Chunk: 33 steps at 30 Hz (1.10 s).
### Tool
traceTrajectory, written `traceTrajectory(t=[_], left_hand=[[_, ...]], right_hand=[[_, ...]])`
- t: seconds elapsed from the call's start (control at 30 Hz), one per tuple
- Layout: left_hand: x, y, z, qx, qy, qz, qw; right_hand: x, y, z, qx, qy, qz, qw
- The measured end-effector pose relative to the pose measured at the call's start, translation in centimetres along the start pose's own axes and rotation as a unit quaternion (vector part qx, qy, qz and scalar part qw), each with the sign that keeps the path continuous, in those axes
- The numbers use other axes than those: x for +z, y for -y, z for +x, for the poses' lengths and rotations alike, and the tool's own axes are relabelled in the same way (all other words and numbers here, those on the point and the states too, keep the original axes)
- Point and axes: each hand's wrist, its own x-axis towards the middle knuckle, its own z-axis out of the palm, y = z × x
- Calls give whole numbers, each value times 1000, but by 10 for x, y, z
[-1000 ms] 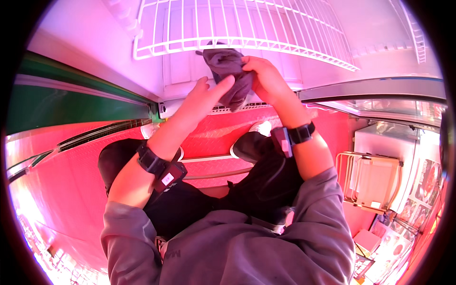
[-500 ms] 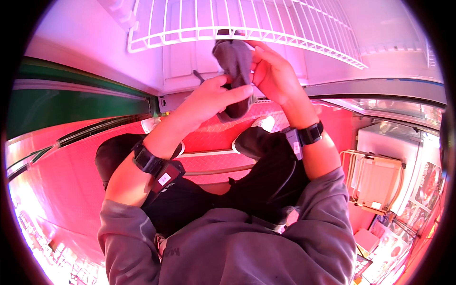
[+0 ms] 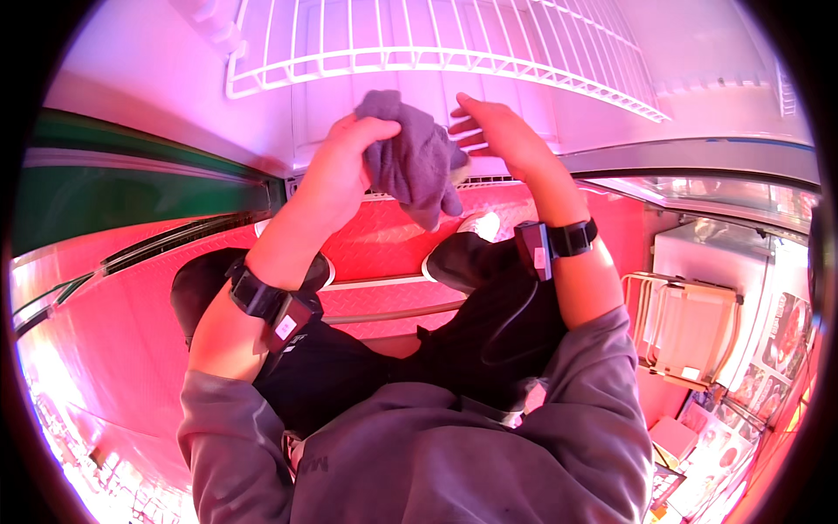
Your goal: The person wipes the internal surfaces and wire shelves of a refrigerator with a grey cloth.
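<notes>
A crumpled grey cloth point(image 3: 408, 157) hangs in front of me, just below the front edge of a white wire shelf point(image 3: 419, 59). My left hand point(image 3: 353, 153) grips it from the left, thumb across its upper part; the other fingers are mostly hidden. Close by on the right, my right hand point(image 3: 502, 135) is raised with its fingers apart, holding nothing. The fingertips come near the cloth's right side, with a small gap between. Black straps with small boxes sit on both wrists.
The shelf is inside a white-walled cabinet point(image 3: 602, 113). A green panel point(image 3: 140, 205) stands at its left, a glass door point(image 3: 733, 196) at its right. Below is a red patterned floor point(image 3: 375, 240). A folded metal-framed chair point(image 3: 690, 332) leans at the right.
The cloth has been turned and bunched up, and it has come out from behind the shelf's front rail. My left hand has moved up; my right hand has drawn slightly away from the cloth.
</notes>
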Motion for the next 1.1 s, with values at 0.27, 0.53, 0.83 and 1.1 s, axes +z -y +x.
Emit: traceTrajectory(t=[0.27,0.53,0.83,1.1], left_hand=[[1,-9,0,14,-36,-40,998],[0,-11,1,34,-40,-44,998],[-6,-20,2,29,-31,-52,998],[-14,-25,5,17,-186,65,980]], right_hand=[[24,9,-2,146,176,217,949],[36,11,-8,-12,229,340,912],[41,2,-2,43,237,357,903],[-5,8,8,-138,-25,402,905]])
